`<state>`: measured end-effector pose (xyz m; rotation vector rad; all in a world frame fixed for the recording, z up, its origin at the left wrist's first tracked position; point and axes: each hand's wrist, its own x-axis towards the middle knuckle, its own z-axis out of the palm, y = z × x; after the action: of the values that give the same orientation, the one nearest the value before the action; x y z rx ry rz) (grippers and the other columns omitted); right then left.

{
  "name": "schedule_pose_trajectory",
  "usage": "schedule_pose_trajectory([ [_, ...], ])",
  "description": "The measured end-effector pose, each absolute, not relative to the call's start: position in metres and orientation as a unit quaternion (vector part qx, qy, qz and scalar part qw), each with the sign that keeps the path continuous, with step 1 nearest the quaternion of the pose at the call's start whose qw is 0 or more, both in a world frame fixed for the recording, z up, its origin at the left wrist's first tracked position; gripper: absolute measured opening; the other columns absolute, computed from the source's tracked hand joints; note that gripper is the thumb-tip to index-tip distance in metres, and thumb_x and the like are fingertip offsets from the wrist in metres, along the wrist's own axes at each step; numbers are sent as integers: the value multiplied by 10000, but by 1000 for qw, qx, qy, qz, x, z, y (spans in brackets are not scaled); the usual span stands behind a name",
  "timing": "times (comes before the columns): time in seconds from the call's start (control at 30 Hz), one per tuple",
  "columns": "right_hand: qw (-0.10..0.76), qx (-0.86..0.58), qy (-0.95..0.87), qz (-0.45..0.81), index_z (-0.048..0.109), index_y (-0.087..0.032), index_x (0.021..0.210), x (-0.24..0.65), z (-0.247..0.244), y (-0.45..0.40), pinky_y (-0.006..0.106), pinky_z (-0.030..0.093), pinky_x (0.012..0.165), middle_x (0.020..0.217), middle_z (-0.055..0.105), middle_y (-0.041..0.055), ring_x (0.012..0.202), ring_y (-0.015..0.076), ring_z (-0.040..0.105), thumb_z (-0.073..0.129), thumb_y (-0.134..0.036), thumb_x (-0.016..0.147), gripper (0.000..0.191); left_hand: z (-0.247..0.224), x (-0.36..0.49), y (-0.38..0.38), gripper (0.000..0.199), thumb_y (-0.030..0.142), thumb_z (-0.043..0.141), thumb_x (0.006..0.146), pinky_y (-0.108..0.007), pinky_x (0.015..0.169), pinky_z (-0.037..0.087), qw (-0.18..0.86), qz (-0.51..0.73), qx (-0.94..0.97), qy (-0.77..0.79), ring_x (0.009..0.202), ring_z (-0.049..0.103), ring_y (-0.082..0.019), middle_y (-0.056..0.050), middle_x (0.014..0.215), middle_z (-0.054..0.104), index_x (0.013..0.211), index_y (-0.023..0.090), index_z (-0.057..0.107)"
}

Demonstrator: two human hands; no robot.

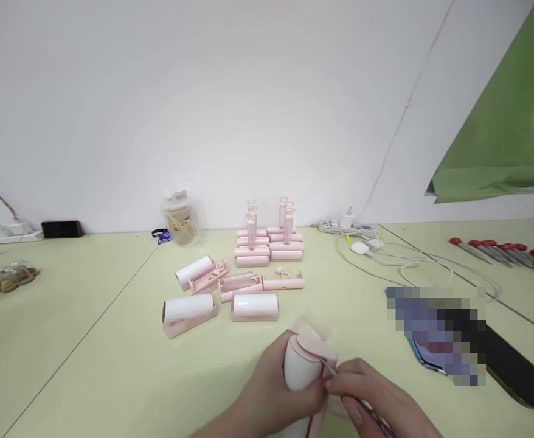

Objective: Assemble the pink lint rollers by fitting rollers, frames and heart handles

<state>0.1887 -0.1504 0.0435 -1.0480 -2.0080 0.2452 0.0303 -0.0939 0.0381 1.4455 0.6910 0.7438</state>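
Low in the middle, my left hand is wrapped round a lint roller, a white roll in a pale pink case. My right hand pinches a slim pointed metal tool, whose exact kind I cannot make out. Its tip touches the case's end beside the roll. Beyond my hands lie several white rolls in pink cases, among them one roller and another. Loose pink frames and a heart-shaped pink handle part are near them.
Assembled pink lint rollers stand in rows near the wall. A bagged cup is at back left. White cables trail across the right, with a dark flat object nearer me. Red-ended tools lie far right.
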Motion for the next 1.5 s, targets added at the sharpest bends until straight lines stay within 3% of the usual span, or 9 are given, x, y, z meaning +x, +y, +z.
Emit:
schedule_pose_trajectory([
  [0.17, 431, -404, -799, -113, 513, -253, 1012, 203, 39, -128, 218, 471, 558, 732, 609, 8, 608, 137, 587, 405, -94, 849, 251, 55, 45, -72, 259, 329, 680, 654, -257, 628, 432, 542, 334, 672, 378, 720, 553, -176, -6, 764, 604, 823, 176, 555],
  [0.3, 379, -440, -795, -177, 446, -240, 1188, 215, 40, -97, 193, 429, 495, 812, 567, 29, 579, 118, 556, 376, -96, 881, 346, 62, 61, -38, 323, 340, 716, 632, -238, 637, 443, 596, 388, 600, 368, 779, 577, -189, -22, 825, 635, 878, 172, 591],
  [0.47, 358, -453, -793, -194, 375, -237, 1286, 228, 32, -52, 182, 351, 382, 811, 504, 31, 466, 102, 479, 340, -187, 930, 362, 59, 78, -3, 216, 314, 680, 667, -205, 511, 420, 675, 407, 516, 336, 590, 553, -133, 0, 672, 607, 806, 165, 610],
  [0.67, 363, -454, -801, -143, 401, -258, 1289, 243, 11, -28, 194, 401, 422, 755, 481, 9, 503, 121, 506, 329, -181, 922, 382, 42, 90, 8, 240, 314, 699, 641, -214, 506, 451, 739, 404, 429, 327, 542, 567, -129, -1, 614, 595, 779, 158, 580],
  [0.87, 416, -515, -747, -55, 430, -191, 1272, 254, 1, -17, 276, 482, 626, 768, 553, 44, 654, 165, 570, 262, -179, 916, 394, 35, 87, 29, 262, 337, 649, 682, -272, 544, 513, 735, 446, 357, 365, 570, 610, -149, -32, 686, 616, 790, 183, 465],
  [1.0, 400, -551, -732, 12, 540, -226, 1155, 257, -6, -11, 257, 473, 541, 623, 568, -13, 527, 154, 559, 330, -210, 871, 353, 45, 72, 28, 322, 384, 678, 670, -239, 463, 494, 704, 457, 392, 376, 483, 571, -118, 17, 630, 576, 792, 202, 443],
  [1.2, 397, -594, -694, 81, 638, -283, 940, 255, -1, -17, 292, 455, 565, 865, 702, 13, 685, 218, 654, 463, -268, 786, 234, 47, 56, 10, 391, 501, 639, 684, -223, 364, 421, 661, 417, 483, 395, 379, 534, -127, 34, 548, 576, 853, 220, 426],
  [1.37, 475, -588, -640, 141, 542, -240, 923, 248, 22, -27, 304, 473, 557, 732, 692, 26, 624, 219, 661, 455, -377, 832, 187, 44, 53, -2, 341, 463, 599, 719, -257, 547, 470, 602, 450, 544, 374, 591, 592, -152, 14, 699, 593, 896, 210, 454],
  [1.5, 563, -549, -589, 183, 436, -231, 705, 233, 52, -54, 267, 469, 499, 524, 588, -33, 407, 138, 563, 383, -429, 886, 274, 53, 51, -30, 247, 330, 615, 745, -265, 797, 419, 530, 440, 644, 334, 886, 557, -180, -6, 897, 588, 943, 218, 517],
])
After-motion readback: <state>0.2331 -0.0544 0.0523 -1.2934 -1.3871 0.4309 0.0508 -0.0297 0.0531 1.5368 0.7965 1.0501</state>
